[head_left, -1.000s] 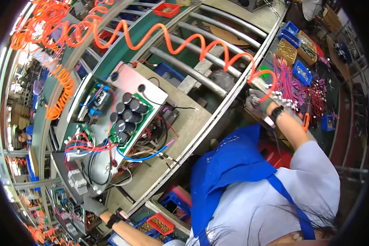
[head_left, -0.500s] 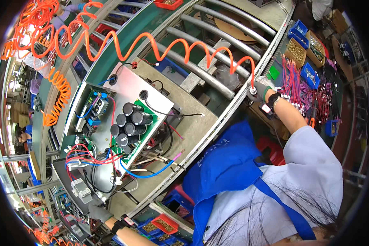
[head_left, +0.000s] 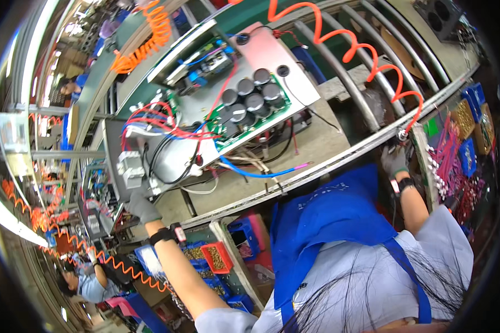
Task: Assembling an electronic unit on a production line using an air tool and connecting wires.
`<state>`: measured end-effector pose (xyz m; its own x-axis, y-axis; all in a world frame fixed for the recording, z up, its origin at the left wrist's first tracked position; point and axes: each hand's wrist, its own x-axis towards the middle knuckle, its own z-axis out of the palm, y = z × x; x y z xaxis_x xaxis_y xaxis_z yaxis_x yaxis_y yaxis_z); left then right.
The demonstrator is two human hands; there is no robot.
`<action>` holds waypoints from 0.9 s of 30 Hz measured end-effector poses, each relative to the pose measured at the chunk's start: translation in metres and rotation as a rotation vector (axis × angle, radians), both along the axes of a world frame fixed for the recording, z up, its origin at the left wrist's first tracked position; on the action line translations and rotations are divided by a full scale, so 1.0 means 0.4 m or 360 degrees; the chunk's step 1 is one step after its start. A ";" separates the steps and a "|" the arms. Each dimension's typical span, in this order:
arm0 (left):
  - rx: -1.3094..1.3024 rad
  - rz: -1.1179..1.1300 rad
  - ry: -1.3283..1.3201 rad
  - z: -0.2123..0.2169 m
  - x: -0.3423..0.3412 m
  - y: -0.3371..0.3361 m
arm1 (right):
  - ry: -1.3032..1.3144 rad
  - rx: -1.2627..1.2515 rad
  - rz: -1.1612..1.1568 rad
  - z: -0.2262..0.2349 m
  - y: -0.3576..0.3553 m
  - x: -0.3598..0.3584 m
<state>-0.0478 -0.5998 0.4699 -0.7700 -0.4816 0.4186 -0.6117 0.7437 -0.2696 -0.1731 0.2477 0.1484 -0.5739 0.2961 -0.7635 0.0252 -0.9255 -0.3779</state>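
Note:
A silver metal chassis lies on the conveyor rails. It carries a green circuit board with black round capacitors and red, black and blue wires. My left hand, in a grey glove with a black wristband, grips the chassis's near left corner beside a white connector block. My right hand, also gloved, is closed around an air tool at the end of an orange coiled hose, next to the rail at the right.
Pink wire bundles and blue and yellow parts bins sit at the right. A red bin and blue bins of small parts stand below the bench. Another person works at the lower left, among more orange hoses.
My left hand has risen from the lower edge to the chassis's corner. The chassis now sits higher and nearer the middle of the view. My right hand stays at the hose end.

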 end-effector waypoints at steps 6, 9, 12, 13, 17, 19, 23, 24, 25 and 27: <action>0.1641 -0.0160 0.2010 0.050 -0.084 0.143 | 0.0247 0.0639 0.1772 0.724 -0.455 0.056; 0.1574 -0.0265 0.2107 0.032 -0.063 0.138 | 0.1127 0.1896 0.1704 0.948 -0.613 0.029; 0.1629 -0.0285 0.1891 0.076 -0.058 0.214 | 0.1700 0.2944 0.1985 1.066 -0.776 -0.008; 0.1597 -0.0241 0.1714 0.087 -0.063 0.240 | 0.1677 0.2871 0.2414 1.077 -0.810 -0.007; 0.0553 -0.0499 0.1460 0.091 -0.053 0.459 | 0.1506 0.2026 0.3230 0.975 -0.913 0.018; 0.1196 -0.0744 0.1071 0.028 -0.034 0.519 | 0.1465 0.1702 0.3278 0.992 -0.967 0.054; 0.1205 -0.0637 0.0297 0.079 -0.185 0.551 | 0.1729 0.1461 0.3177 0.955 -1.049 0.039; 0.1197 -0.0708 0.0198 0.083 -0.209 0.534 | 0.1751 0.1456 0.2976 0.951 -1.069 0.032; 0.1184 -0.0778 0.0098 0.087 -0.224 0.518 | 0.1772 0.1442 0.2774 0.958 -1.086 0.027; 0.1155 -0.0902 0.0539 0.087 -0.230 0.473 | 0.1667 0.1412 0.2485 1.002 -1.132 0.008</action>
